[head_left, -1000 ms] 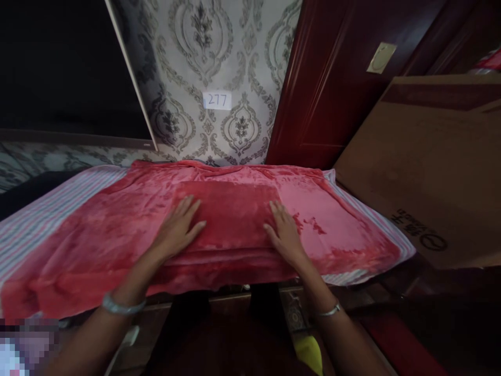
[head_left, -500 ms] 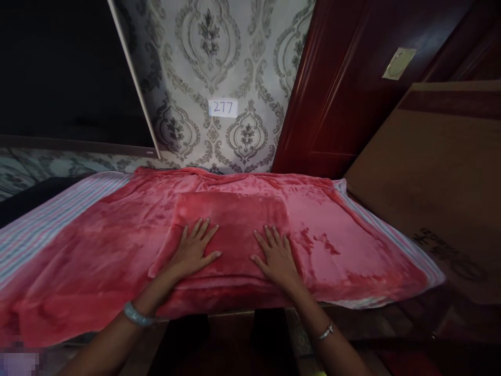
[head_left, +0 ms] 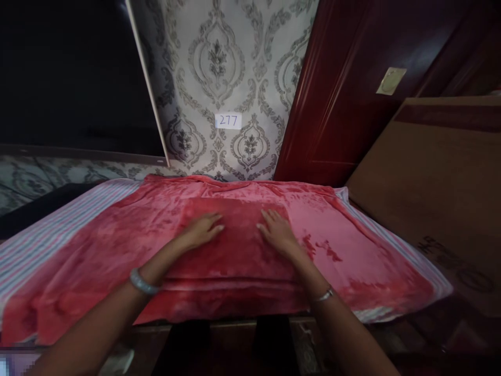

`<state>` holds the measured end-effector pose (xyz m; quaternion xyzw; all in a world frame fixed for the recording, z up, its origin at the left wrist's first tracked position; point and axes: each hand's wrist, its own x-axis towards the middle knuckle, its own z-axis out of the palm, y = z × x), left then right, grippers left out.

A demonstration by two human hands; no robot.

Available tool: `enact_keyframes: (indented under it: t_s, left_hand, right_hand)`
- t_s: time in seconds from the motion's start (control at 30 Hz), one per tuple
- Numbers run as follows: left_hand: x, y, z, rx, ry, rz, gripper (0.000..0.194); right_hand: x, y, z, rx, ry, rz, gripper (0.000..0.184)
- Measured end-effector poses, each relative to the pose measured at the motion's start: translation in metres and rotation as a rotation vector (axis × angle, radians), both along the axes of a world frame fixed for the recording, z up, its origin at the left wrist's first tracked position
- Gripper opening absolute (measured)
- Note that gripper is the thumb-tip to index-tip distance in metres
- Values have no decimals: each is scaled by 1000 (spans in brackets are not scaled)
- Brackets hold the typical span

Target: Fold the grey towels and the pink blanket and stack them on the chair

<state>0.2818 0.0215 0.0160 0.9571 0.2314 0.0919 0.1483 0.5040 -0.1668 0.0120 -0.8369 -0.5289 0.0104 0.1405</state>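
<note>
A plush red-pink blanket (head_left: pixel 332 224) is spread across a surface in front of me. At its middle lies a darker red rectangular piece of plush (head_left: pixel 238 250), flat, perhaps a folded part of the same cloth; I cannot tell. My left hand (head_left: pixel 201 230), slightly blurred, rests over the left side of this rectangle with its fingers stretched out. Over the right side is my right hand (head_left: pixel 277 230), fingers also extended and pointing away from me. Neither hand grips anything. A pale bangle circles the left wrist, a thin silver one the right.
A striped cloth (head_left: pixel 70 214) shows under the blanket at both ends. Behind stands a patterned wall with a paper label (head_left: pixel 228 120) reading 277. A dark television screen (head_left: pixel 74 78) is at left, a red-brown door (head_left: pixel 336 78) and large cardboard box (head_left: pixel 438 172) at right.
Both hands have slid farther away from me over the dark red rectangle, and their spread fingers have drawn closer together. The view has tilted slightly upward.
</note>
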Motion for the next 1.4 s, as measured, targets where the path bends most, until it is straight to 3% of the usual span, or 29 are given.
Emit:
enact_keyframes:
  t_s: [0.13, 0.23, 0.37, 0.47, 0.9, 1.2, 1.4]
  left_hand:
    - [37, 17, 15, 138, 2, 197, 60]
    - [46, 21, 3, 190, 72, 317, 65]
    - [42, 20, -24, 242, 68, 366, 65]
    - [41, 22, -36, 240, 85, 365, 66]
    - [41, 22, -45, 227, 107, 390, 65]
    - [39, 18, -32, 182, 36, 391, 66]
    - [20, 25, -11, 187, 26, 524, 69]
  right_hand:
    - [10, 48, 17, -29, 1, -136, 63]
    - [12, 64, 7, -46, -12, -199, 60]
    - [11, 63, -23, 15, -77, -208, 60]
    - [12, 62, -38, 21, -98, -201, 60]
    - [15, 66, -51, -13, -149, -214, 58]
    - [11, 61, -34, -27, -115, -214, 57]
    - [33, 34, -24, -79, -82, -302, 60]
